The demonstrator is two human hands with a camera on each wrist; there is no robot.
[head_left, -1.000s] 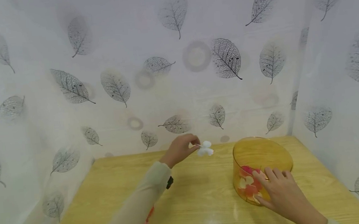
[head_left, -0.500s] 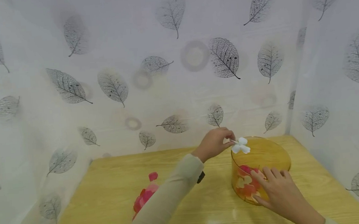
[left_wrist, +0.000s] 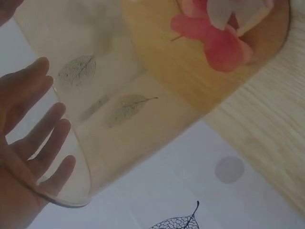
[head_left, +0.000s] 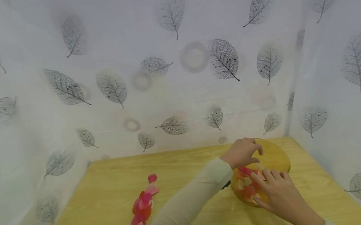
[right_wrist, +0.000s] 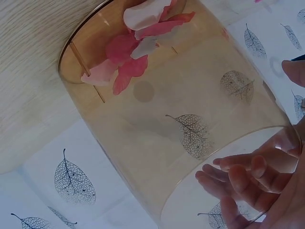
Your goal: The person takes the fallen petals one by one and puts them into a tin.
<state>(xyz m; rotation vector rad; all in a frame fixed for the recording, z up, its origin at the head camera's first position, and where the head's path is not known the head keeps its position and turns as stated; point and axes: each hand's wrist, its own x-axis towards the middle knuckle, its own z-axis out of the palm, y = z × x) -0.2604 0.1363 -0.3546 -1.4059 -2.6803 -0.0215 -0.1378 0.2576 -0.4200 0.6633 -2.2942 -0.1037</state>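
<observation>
In the head view a clear amber container (head_left: 274,154) with a wide mouth stands at the right of the table. Pink, red and pale petal-like flowers (head_left: 246,185) lie at its bottom; in the right wrist view several flowers (right_wrist: 126,50) show through the wall. My left hand (head_left: 242,153) hangs over the mouth, its fingers parted and holding nothing. In the left wrist view that hand (left_wrist: 28,138) has loosely spread fingers near the rim. My right hand (head_left: 282,192) holds the near rim, fingers over the edge and thumb outside.
A row of pink and red flower pieces (head_left: 143,203) lies on the wood-grain table (head_left: 110,188), left of my left sleeve (head_left: 196,192). Pale sheeting (head_left: 179,91) printed with leaves hangs behind the table and along both sides.
My left hand has carried a white flower rightward to the container and its fingers have let go. My right hand has stayed at the rim. The row of flower pieces has come into fuller view.
</observation>
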